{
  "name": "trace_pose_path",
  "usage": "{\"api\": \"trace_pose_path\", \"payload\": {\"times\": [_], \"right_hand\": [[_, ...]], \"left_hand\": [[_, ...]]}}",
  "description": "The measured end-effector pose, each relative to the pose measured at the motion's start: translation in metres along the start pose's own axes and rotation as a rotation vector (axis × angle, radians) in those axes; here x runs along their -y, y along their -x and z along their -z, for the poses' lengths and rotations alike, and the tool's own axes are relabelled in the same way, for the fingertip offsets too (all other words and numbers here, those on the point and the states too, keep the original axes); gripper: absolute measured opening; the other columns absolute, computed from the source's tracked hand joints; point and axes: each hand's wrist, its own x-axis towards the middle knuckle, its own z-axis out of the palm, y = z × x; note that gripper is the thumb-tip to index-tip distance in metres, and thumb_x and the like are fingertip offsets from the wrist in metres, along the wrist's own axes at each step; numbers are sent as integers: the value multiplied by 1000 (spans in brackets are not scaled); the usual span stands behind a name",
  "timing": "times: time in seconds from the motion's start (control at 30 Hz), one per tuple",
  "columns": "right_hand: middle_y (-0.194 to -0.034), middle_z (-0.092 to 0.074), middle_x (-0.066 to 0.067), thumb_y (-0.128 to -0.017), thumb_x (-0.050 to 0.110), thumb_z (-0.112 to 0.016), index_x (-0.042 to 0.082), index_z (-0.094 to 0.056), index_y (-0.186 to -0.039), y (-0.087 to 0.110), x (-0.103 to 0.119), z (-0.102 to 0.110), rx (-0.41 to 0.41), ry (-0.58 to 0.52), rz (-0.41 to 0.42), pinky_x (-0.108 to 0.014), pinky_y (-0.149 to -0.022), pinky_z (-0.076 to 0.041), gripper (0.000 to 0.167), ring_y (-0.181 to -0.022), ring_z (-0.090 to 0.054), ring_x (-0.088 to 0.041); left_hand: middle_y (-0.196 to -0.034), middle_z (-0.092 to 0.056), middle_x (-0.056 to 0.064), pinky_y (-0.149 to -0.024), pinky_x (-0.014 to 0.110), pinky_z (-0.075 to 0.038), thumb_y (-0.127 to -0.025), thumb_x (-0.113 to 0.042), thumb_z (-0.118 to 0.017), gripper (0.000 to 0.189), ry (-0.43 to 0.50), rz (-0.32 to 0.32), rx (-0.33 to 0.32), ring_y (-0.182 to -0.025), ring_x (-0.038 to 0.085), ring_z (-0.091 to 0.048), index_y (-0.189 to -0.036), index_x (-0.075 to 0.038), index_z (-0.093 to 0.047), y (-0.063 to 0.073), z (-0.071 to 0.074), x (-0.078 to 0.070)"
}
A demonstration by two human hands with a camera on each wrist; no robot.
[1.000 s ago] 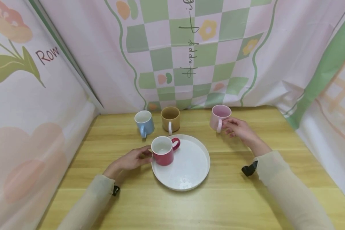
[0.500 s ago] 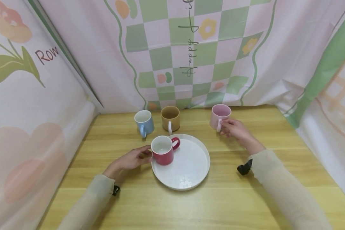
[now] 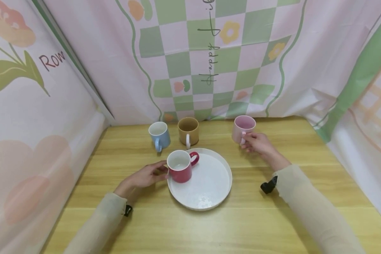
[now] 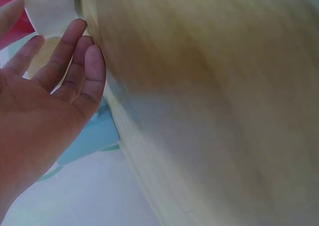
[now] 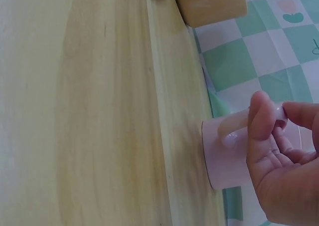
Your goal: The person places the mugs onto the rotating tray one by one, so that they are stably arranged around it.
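Note:
My right hand (image 3: 259, 144) pinches the handle of a pink mug (image 3: 236, 132), which stands upright on the table at the back right. In the right wrist view, thumb and fingers close on the handle of the pink mug (image 5: 219, 161). A red mug (image 3: 181, 174) with a white inside stands on the left part of a round white tray (image 3: 211, 183), its handle pointing away to the right. My left hand (image 3: 145, 175) is at the left side of the red mug, fingertips by its wall. Relaxed, spread fingers of the left hand (image 4: 50, 101) appear in the left wrist view; contact is unclear.
Behind the tray stand a light blue mug (image 3: 161, 138) and a brown mug (image 3: 193, 132) with a white handle. The wooden table (image 3: 190, 229) ends at a patterned cloth (image 3: 177, 63) at the back. Similar cloth hangs on both sides.
My right hand has shifted slightly left onto the pink mug's handle and now pinches it. The left hand and the mugs stay in place.

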Motion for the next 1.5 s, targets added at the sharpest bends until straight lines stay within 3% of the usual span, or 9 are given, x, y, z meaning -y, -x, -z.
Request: {"api": "trace_pose_path", "payload": {"times": [0.23,0.4,0.8,1.03,1.5], "right_hand": [[-109,-64,-7,-107,23,-46,-16,-37,-143,3,-2,8,20,-47,2,-26,-82,-60,54,-84,-71,-3],[-106,-63,-6,-106,21,-46,-17,-38,-140,4,-1,7,11,-66,1,-29,-90,-59,52,-85,-71,-3],[-100,-64,-3,-107,27,-46,-11,-49,-127,4,-1,4,-50,-17,32,-29,-88,-60,43,-83,-70,-3],[-103,-65,-5,-107,26,-46,-11,-47,-132,10,3,2,-44,33,33,-27,-86,-59,45,-85,-68,-4],[-106,-66,-5,-106,29,-50,-10,-50,-125,20,13,-9,5,37,91,-27,-86,-59,44,-87,-68,-7]], "left_hand": [[-133,-64,11,-106,48,-49,-99,-31,-63,56,10,-12,5,-125,28,-59,-150,-21,-43,0,1,-1],[-132,-64,11,-106,48,-49,-99,-30,-63,56,11,-10,3,-124,28,-59,-150,-21,-43,1,1,-2],[-133,-64,11,-106,48,-48,-99,-30,-63,56,21,2,2,-125,28,-59,-150,-21,-42,1,0,-3],[-133,-64,11,-107,48,-48,-99,-31,-62,56,18,12,4,-125,27,-59,-151,-21,-42,2,0,-5],[-133,-64,11,-106,48,-48,-100,-30,-62,56,14,0,7,-125,28,-59,-151,-20,-42,1,0,-3]]}}
